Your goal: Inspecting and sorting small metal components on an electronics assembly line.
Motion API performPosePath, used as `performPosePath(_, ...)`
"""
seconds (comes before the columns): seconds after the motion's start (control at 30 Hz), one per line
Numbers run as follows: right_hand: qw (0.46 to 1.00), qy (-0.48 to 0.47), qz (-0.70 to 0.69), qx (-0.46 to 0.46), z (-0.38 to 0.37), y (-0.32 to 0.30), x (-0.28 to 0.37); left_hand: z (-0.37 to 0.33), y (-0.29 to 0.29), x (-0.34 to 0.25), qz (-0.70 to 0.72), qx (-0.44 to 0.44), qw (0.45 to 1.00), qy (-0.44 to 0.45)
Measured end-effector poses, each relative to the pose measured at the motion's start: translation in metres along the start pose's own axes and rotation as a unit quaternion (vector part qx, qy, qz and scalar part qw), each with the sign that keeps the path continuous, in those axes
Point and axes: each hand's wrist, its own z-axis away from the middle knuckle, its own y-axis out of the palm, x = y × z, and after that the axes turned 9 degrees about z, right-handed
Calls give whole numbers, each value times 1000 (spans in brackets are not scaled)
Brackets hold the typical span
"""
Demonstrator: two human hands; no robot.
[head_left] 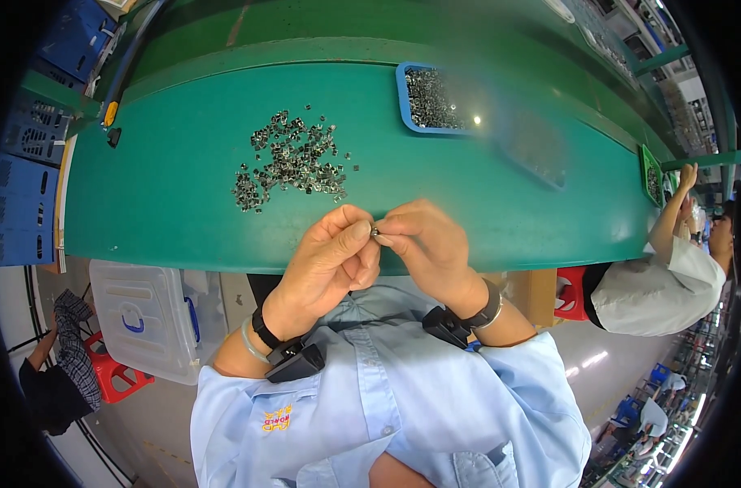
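Note:
Both my hands meet over the near edge of the green table, fingertips together. Between them is a small shiny metal part (374, 232), mostly covered by the fingers, its exact kind too small to make out. My left hand (331, 256) pinches it between thumb and forefinger, other fingers curled. My right hand (431, 244) closes on it from the other side with thumb and forefinger. Beyond the hands, to the left, a loose pile of small metal pieces (293, 159) is spread over the green tabletop (183, 179).
A blue tray (403, 102) of similar metal pieces stands at the back; a blurred tray (533, 154) lies right of it. A green tray (650, 175) is at the far right, near a seated person (659, 285). Left below stands a clear plastic box (139, 317); blue crates (25, 207) rise beyond.

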Motion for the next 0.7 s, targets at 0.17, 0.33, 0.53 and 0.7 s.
performPosePath(0.17,1000,-23,18,-5,1,1,-1,0,3,-2,-2,-19,1000,-4)
performPosePath(0.33,998,-44,38,-10,3,2,-3,0,2,-7,-48,-21,999,-14)
performPosePath(0.53,995,-63,79,-1,2,2,-7,0,7,-10,-135,-59,989,10)
performPosePath(0.7,998,-41,41,0,1,0,-8,1,10,-10,-90,-47,995,4)
